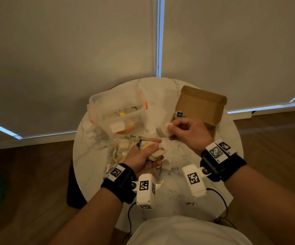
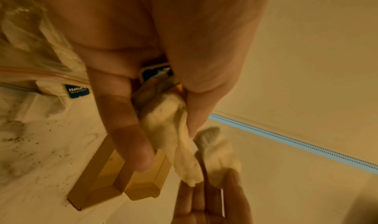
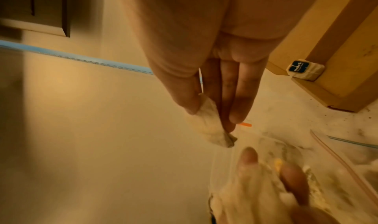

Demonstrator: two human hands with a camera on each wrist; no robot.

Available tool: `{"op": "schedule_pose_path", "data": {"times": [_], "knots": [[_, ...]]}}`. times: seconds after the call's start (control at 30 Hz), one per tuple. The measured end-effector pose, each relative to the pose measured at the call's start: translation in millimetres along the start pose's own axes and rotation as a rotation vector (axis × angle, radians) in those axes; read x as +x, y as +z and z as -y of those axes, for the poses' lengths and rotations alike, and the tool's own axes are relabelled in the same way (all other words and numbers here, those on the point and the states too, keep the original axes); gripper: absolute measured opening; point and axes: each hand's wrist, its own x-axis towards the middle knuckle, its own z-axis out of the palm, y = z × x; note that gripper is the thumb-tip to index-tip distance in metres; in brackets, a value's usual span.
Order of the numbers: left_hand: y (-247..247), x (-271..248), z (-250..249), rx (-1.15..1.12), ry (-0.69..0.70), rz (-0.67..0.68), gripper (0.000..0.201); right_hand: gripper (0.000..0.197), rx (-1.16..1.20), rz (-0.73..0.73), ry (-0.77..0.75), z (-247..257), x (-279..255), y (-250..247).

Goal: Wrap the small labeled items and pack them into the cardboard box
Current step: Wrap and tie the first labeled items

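**Figure: Wrapping a small labeled item above the table**

Nearest the camera, the two wrist-mounted cameras frame the scene; beyond them lies the round marble table (image 1: 93,156). At far left stands a clear plastic tub (image 1: 118,110), and at far right the open cardboard box (image 1: 200,105), with one wrapped, blue-labeled item (image 1: 179,114) at its near-left corner. A clear bag (image 1: 122,149) of further items lies just beside the left hand.

The left hand (image 1: 144,156) has its fingers curled round a partly wrapped labeled item (image 2: 156,73), from which white tissue (image 2: 180,143) trails. The right hand (image 1: 187,131) pinches a separate piece of tissue (image 3: 208,124) between thumb and fingertips.

The item appears light and small; the tissue is soft, thin and probably easily torn, so it is best held by the edges, with the item gripped through the paper.

Most of the label is hidden by the fingers. The wrist views are blurred, and the tub's contents are indistinct.
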Motion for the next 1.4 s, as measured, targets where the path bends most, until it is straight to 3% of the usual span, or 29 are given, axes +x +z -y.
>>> {"op": "schedule_pose_path", "data": {"times": [0.4, 0.53, 0.67, 0.77, 0.9, 1.03, 1.27, 1.4], "knots": [[-9, 1, 6, 0.021, -0.041, -0.118, 0.011, 0.006, 0.111, -0.064, -0.13, 37, 4, -19], [-10, -1, 4, 0.036, -0.043, -0.156, 0.011, 0.009, 0.027, -0.088, -0.147, 38, 9, -25], [-8, -5, -4, 0.004, -0.021, -0.176, 0.006, 0.008, -0.12, -0.024, -0.094, 35, 10, -28], [-6, -4, -13, 0.06, 0.056, -0.209, 0.005, 0.007, -0.216, 0.008, -0.051, 29, 11, -27], [-1, -1, -26, 0.332, 0.271, -0.287, 0.008, 0.013, -0.337, 0.065, -0.028, 21, 11, -24], [9, -3, -40, 0.608, 0.477, -0.261, 0.007, 0.011, -0.376, 0.091, -0.028, 19, 11, -16], [27, -10, -39, 0.785, 0.648, -0.252, 0.017, 0.009, -0.038, 0.054, 0.034, 22, 3, 7], [24, -9, -40, 0.766, 0.682, -0.268, 0.028, 0.024, 0.222, 0.098, 0.066, 26, -2, 14]]}}
